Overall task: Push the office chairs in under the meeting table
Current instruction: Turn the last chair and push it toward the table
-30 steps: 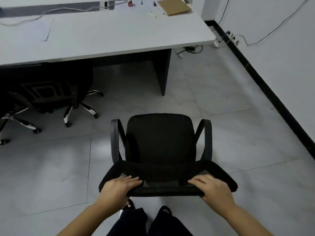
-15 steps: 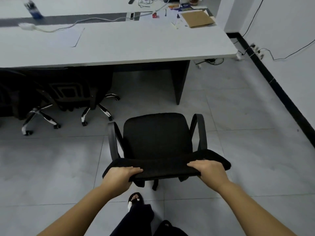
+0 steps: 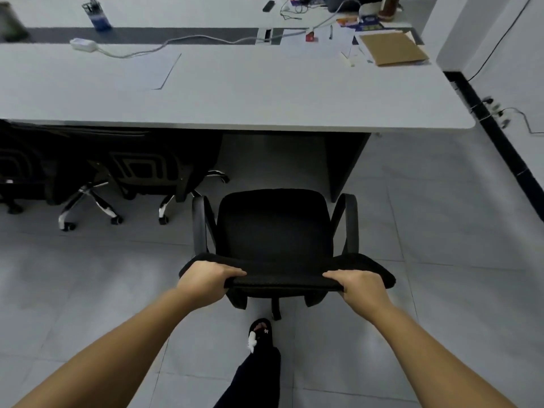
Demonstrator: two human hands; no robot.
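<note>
A black office chair (image 3: 275, 228) with two armrests stands on the floor in front of me, its seat facing the white meeting table (image 3: 235, 95). My left hand (image 3: 206, 278) grips the left end of the backrest's top edge. My right hand (image 3: 357, 285) grips the right end of that edge. The front of the seat sits just short of the table's near edge, beside the dark table leg (image 3: 344, 163).
Two more black chairs (image 3: 141, 169) with chrome bases sit tucked under the table at the left. Papers, a brown envelope (image 3: 391, 48), a power strip (image 3: 82, 44) and cables lie on the table. A wall with a black skirting (image 3: 497, 136) runs along the right. My foot (image 3: 260, 331) is behind the chair.
The chair has rolled forward towards the table, and I have stepped after it. Both hands keep their hold on the backrest top.
</note>
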